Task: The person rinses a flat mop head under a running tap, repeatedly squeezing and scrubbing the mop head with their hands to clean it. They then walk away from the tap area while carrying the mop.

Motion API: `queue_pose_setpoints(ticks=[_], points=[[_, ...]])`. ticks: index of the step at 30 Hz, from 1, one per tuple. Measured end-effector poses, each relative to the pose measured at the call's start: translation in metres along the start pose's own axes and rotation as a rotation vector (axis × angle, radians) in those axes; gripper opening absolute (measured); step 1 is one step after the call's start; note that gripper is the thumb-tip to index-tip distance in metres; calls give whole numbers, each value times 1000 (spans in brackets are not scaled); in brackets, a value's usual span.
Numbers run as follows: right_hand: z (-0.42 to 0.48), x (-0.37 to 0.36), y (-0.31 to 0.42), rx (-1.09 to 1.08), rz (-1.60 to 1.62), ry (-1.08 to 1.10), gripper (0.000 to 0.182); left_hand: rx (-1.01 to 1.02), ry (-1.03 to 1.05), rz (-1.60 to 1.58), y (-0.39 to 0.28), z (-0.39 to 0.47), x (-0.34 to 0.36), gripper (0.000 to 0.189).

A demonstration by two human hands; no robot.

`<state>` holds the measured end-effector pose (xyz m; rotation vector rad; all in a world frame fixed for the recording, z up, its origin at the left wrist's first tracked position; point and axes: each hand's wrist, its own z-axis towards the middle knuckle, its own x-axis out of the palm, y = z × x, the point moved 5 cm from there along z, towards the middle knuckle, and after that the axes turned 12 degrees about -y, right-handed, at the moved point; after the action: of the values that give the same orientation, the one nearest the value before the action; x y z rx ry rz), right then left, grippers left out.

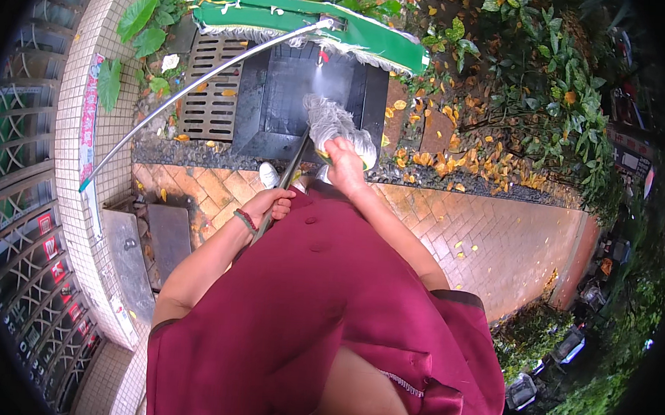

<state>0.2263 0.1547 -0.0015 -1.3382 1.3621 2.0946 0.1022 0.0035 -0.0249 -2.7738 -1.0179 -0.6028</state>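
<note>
My left hand (pixel 270 205), with a beaded bracelet at the wrist, is closed round a metal pole (pixel 294 161). The pole slants up towards a grey string mop head (pixel 332 117). My right hand (pixel 343 162) grips the mop head by its near edge, where a green and yellow rim shows. Both are over a dark stone sink (pixel 375 111). Water (pixel 320 80) sprays from a tap with a red handle (pixel 324 56) onto or just behind the strands. Part of the pole is hidden by my maroon garment.
A wide green dust mop (pixel 386 40) spans the sink's far side; its long handle (pixel 203 86) slants down left to a tiled wall (pixel 69 115). A drain grate (pixel 212 83) adjoins the sink. My white shoe (pixel 268 175) stands on wet brick paving (pixel 422 212). Plants (pixel 565 79) grow right.
</note>
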Motion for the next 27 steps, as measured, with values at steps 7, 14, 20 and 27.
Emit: queue_pose_setpoints(ticks=[7,14,20,27], points=[[22,19,37,-67,90,8,29,21,-77,-35,-5,-5,-11,13],[111,3,24,-83,147,37,30,57,-59,-69,-24,7,1,19],[204,-4,-21,-125,128,113,38,65,18,-207,-35,16,12,23],[254,-3,-71,-38,214,209,49,114,-2,-232,-30,14,12,25]])
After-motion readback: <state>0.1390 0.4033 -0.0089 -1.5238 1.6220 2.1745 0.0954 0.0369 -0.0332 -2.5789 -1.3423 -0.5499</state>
